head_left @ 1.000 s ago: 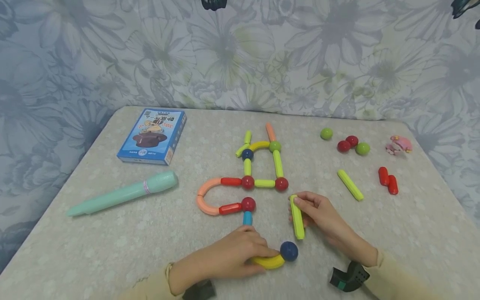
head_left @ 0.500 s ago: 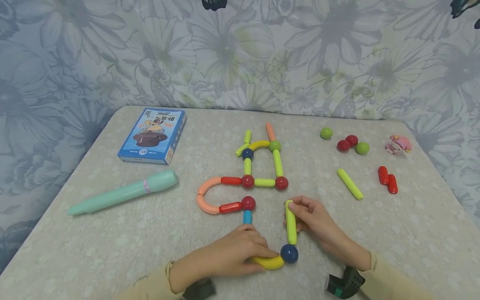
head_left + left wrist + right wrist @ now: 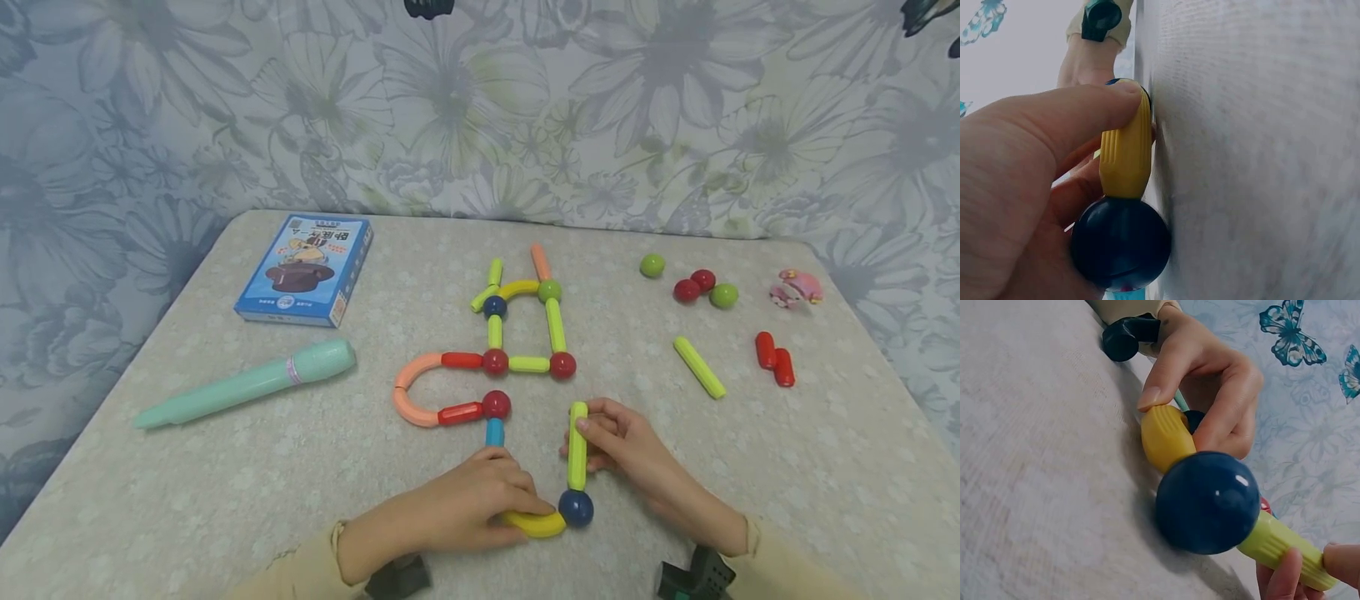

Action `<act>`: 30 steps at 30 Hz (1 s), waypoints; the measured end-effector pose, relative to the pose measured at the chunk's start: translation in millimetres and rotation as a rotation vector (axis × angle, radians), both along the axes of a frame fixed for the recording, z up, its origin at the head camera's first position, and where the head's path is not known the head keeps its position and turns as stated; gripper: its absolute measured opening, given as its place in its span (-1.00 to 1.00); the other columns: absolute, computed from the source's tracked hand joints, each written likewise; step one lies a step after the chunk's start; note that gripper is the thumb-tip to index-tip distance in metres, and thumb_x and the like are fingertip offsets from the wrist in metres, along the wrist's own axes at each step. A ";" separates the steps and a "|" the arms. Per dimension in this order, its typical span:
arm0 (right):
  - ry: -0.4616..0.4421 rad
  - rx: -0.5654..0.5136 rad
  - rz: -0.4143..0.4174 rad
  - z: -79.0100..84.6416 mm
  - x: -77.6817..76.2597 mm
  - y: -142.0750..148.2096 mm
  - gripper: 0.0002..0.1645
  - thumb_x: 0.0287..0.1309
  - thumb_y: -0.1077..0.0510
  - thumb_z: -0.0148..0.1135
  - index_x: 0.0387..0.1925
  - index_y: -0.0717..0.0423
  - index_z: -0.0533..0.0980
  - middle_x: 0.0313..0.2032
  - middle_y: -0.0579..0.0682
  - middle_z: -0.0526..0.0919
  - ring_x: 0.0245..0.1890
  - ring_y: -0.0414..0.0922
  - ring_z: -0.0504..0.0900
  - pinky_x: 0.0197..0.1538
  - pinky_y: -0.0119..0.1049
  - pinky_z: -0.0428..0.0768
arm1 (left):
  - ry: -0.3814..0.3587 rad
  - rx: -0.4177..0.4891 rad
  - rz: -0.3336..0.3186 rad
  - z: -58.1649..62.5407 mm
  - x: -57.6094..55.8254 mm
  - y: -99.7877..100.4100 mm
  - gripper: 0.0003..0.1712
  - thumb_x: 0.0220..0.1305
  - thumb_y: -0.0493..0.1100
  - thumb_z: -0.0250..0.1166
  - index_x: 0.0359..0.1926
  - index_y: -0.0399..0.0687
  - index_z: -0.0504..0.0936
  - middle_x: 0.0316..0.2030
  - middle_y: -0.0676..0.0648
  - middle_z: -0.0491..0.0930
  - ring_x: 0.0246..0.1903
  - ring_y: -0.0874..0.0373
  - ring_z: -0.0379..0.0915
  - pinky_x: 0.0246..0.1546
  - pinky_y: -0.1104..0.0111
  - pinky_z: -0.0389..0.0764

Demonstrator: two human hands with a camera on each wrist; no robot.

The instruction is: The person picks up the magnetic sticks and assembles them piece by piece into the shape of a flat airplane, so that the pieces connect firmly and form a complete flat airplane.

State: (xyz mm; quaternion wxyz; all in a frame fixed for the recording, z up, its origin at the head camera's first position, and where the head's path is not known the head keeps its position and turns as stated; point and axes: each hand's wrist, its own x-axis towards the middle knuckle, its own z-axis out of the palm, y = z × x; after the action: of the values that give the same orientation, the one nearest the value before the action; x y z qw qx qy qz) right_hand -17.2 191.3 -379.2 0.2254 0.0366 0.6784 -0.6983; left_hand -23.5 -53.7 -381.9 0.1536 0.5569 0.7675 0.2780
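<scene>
My left hand (image 3: pixel 468 504) pinches a curved yellow magnetic rod (image 3: pixel 536 524) between thumb and fingers, low on the table. A dark blue ball (image 3: pixel 577 508) sits at that rod's right end. In the left wrist view, another dark blue ball (image 3: pixel 1121 244) joins the rod's near end, largely hidden from the head view by the hand. My right hand (image 3: pixel 626 446) holds a straight yellow-green rod (image 3: pixel 577 450) between thumb and fingers. Its lower end meets the right blue ball (image 3: pixel 1209 503). A blue rod (image 3: pixel 495 432) runs from a red ball (image 3: pixel 497 405) down behind my left hand.
Joined rods and balls form a shape above, with a peach curved rod (image 3: pixel 408 392) at its left. A spare yellow-green rod (image 3: pixel 699 367), red rods (image 3: pixel 784 367), loose balls (image 3: pixel 686 291) and a pink figurine (image 3: pixel 797 288) lie right. A mint pen-like object (image 3: pixel 247 387) and blue box (image 3: pixel 306 271) lie left.
My right hand has moved slightly left and down, bringing the yellow-green rod from apart into contact with the blue ball and standing it straighter. My left hand has stayed in place.
</scene>
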 end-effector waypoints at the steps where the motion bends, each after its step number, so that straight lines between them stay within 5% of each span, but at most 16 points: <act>1: 0.002 0.003 0.002 -0.3 -0.3 -0.2 -0.47 0.31 0.07 0.09 0.09 0.41 0.24 -0.24 0.16 0.62 -0.24 -0.07 0.63 -0.31 -0.36 0.56 | 0.001 0.001 0.001 0.3 0.0 -0.2 -0.62 0.17 -0.08 0.34 0.05 0.10 0.63 -0.27 0.33 0.51 -0.20 0.51 0.30 0.07 0.41 0.22; 12: -0.090 0.028 0.078 -3.8 -2.0 -1.4 -0.36 0.25 0.05 0.17 0.16 0.39 0.20 -0.22 0.16 0.64 -0.19 0.01 0.64 -0.32 -0.33 0.57 | 0.024 0.023 0.018 9.0 -3.4 -4.6 -0.63 0.18 -0.02 0.33 0.04 0.15 0.62 -0.23 0.33 0.51 -0.16 0.47 0.29 0.06 0.41 0.23; 14: -0.086 0.028 0.090 -4.4 -1.6 -1.9 -0.37 0.25 0.06 0.17 0.15 0.40 0.20 -0.22 0.18 0.64 -0.20 0.01 0.65 -0.33 -0.33 0.57 | 0.030 0.046 0.098 15.0 -9.3 -9.7 -0.65 0.19 -0.02 0.32 0.02 0.14 0.63 -0.22 0.29 0.51 -0.15 0.42 0.31 0.03 0.37 0.29; 17: -0.081 0.042 0.110 -5.0 -1.1 -2.8 -0.37 0.24 0.06 0.19 0.14 0.40 0.21 -0.24 0.18 0.65 -0.23 0.00 0.65 -0.33 -0.32 0.57 | 0.082 0.068 0.319 23.0 -22.7 -18.4 -0.66 0.15 -0.04 0.36 -0.02 0.08 0.64 -0.19 0.19 0.53 -0.14 0.32 0.37 -0.04 0.29 0.37; 21: -0.069 0.056 0.132 -5.7 -0.2 -3.6 -0.37 0.24 0.06 0.18 0.14 0.41 0.23 -0.25 0.19 0.66 -0.26 -0.01 0.65 -0.33 -0.29 0.58 | 0.135 -0.019 0.548 25.0 -39.0 -23.6 -0.50 0.07 -0.01 0.42 0.06 0.00 0.58 -0.11 0.05 0.53 -0.12 0.19 0.40 -0.09 0.24 0.42; 25: -0.057 0.042 0.153 -6.9 0.8 -3.6 -0.36 0.26 0.08 0.15 0.17 0.44 0.21 -0.23 0.21 0.65 -0.25 0.01 0.65 -0.33 -0.27 0.58 | 0.093 -0.131 0.585 20.5 -47.2 -19.6 -0.43 0.07 0.06 0.40 0.10 -0.02 0.55 -0.17 0.04 0.56 -0.20 0.19 0.44 -0.18 0.29 0.46; 30: -0.042 0.041 0.180 -7.4 0.1 -3.1 -0.37 0.28 0.09 0.14 0.18 0.45 0.20 -0.22 0.22 0.65 -0.25 0.01 0.65 -0.33 -0.26 0.58 | 0.001 -0.133 0.601 16.1 -52.7 -14.7 -0.55 0.11 0.04 0.37 0.01 -0.01 0.60 -0.36 0.15 0.54 -0.38 0.26 0.41 -0.37 0.39 0.45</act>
State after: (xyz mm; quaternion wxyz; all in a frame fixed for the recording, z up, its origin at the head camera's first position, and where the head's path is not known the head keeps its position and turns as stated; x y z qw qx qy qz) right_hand -17.2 188.2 -386.6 0.3009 -0.0053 0.6882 -0.6601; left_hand -76.2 -68.3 -365.8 0.1004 0.2940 0.9143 0.2599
